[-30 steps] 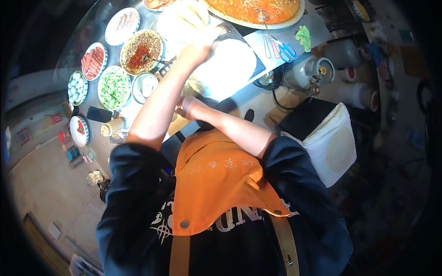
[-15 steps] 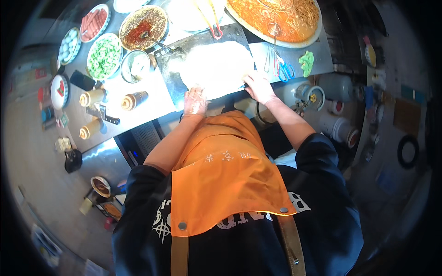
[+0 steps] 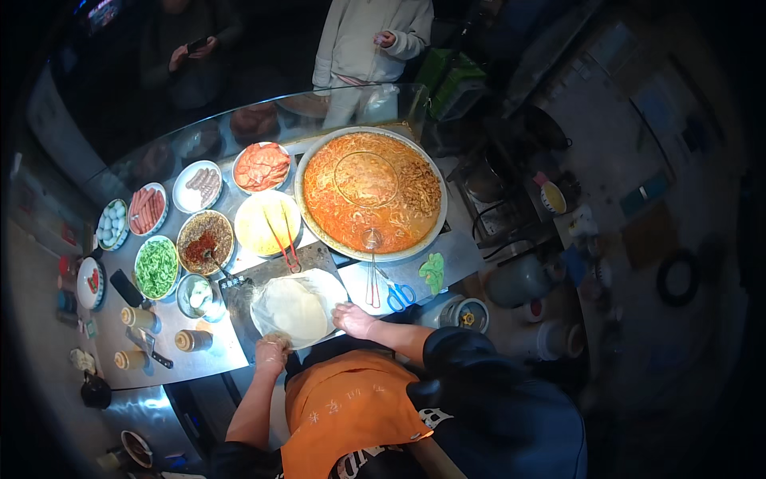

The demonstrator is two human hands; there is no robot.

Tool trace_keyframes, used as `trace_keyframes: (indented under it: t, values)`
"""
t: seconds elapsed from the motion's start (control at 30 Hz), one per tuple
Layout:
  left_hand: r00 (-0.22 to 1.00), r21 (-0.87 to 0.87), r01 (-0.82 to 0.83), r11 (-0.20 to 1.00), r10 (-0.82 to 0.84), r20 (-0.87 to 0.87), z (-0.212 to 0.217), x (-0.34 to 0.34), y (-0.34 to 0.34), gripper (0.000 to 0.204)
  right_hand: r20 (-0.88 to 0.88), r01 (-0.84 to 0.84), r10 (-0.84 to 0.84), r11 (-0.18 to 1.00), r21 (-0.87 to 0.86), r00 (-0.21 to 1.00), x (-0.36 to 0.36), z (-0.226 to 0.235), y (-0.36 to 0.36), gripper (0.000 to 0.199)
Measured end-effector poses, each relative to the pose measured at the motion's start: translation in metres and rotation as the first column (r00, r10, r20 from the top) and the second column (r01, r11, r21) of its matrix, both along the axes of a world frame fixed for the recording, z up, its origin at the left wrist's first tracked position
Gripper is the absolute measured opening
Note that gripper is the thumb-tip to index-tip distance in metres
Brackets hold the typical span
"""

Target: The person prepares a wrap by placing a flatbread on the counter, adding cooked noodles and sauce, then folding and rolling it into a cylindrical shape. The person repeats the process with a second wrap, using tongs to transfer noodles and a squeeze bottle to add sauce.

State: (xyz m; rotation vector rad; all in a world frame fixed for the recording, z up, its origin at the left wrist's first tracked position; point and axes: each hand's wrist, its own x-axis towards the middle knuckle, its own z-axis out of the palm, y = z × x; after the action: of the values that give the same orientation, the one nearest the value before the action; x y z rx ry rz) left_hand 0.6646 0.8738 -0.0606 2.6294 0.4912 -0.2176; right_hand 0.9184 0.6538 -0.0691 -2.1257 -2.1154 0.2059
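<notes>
A thin, pale, round flatbread, partly see-through round its rim, lies on a dark square griddle plate at the counter's near edge. My left hand has its fingers curled on the flatbread's near-left edge. At the right edge, my right hand pinches the rim with thumb and fingers. Both fingertips are partly hidden. Beyond the flatbread, red-handled tongs rest in a bowl of yellow food. A spoon stands in the brown and red sauce bowl.
A huge pan of red noodle stew stands behind, with a wire ladle. Blue scissors and a green cloth lie right. Left are several food bowls, squeeze bottles and a knife. Two people stand behind the glass screen.
The view has swung up and away, so the far counter, the glass screen and two people now show. Glare on the flatbread has faded. Both hands remain at its near edges.
</notes>
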Motion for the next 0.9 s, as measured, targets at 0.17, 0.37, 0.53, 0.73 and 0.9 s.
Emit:
trace_keyframes:
  t: [0.17,0.37,0.53,0.73,0.9]
  values:
    - [0.998,-0.009,-0.022,1.000,0.023,0.058,-0.001,0.002,0.002,0.007,0.106,-0.088,0.093,0.995,-0.051,0.990,-0.001,-0.002,0.003,0.008]
    - [1.000,0.140,0.014,0.990,-0.011,-0.022,0.008,0.003,-0.005,0.006,0.153,-0.072,0.082,0.995,-0.071,0.985,-0.006,0.006,0.002,0.009]
    - [0.999,0.147,-0.026,0.989,0.030,-0.026,0.006,-0.001,-0.008,0.007,0.251,-0.054,0.084,0.991,-0.121,0.964,-0.010,-0.003,0.000,0.009]
    - [0.997,0.082,-0.021,0.996,0.027,-0.073,0.013,0.000,-0.004,0.013,0.307,-0.032,0.043,0.999,-0.042,0.951,-0.017,-0.009,-0.001,0.010]
    - [0.993,-0.134,-0.118,0.984,0.118,-0.001,0.026,-0.007,0.004,0.009,0.044,0.079,-0.081,0.996,0.048,0.996,-0.010,0.000,0.008,0.009]
